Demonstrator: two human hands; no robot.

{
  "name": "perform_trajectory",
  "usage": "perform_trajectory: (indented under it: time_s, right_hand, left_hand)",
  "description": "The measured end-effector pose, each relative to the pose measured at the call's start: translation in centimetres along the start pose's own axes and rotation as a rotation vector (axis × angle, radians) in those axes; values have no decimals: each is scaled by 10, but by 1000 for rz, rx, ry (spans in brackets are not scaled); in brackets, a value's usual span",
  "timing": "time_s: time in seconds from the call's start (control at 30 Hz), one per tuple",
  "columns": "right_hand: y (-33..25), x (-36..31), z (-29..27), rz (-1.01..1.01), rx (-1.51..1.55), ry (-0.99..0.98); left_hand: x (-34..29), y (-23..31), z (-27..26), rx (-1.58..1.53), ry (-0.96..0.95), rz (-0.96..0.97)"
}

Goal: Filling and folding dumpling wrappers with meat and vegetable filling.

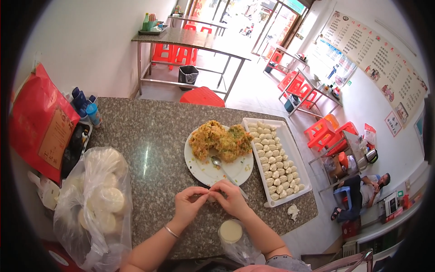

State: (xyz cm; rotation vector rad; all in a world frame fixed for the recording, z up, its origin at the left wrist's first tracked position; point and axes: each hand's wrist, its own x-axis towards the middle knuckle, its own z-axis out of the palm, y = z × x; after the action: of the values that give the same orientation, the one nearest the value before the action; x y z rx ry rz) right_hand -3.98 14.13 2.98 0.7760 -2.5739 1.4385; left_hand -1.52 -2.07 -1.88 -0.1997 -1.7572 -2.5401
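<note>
Fingertips of my left hand [191,202] and my right hand [229,198] meet in a pinch near the table's front edge. Between them is a small pale dumpling [211,198], mostly hidden by the fingers. Just beyond, a white plate [199,166] bears a heap of orange-green chopped filling [220,141]. A metal spoon [217,161] lies on the plate, its handle reaching over the rim beside my right hand. To the right, a white tray [301,174] holds rows of pleated dumplings [274,158]. A stack of round wrappers [231,231] in a plastic bag sits near my right forearm.
A clear bag of round dough stacks [106,199] fills the left side of the table. Behind it stand a red packet [41,122] and a blue-capped bottle [94,114]. A crumpled tissue [293,211] lies by the tray. Beyond are red stools [202,96] and a seated person [362,192].
</note>
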Motion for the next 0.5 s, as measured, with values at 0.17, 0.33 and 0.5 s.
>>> perform_trajectory:
  time_s: [0.17, 0.33, 0.5]
  right_hand:
    - [7, 1, 6, 57, 2, 98]
    - [0, 10, 8, 111, 56, 104]
    - [2, 8, 13, 88, 25, 93]
  left_hand:
    - [7, -8, 2, -492, 4, -370]
    - [13, -6, -4, -558, -65, -453]
    - [9, -1, -1, -504, -25, -418]
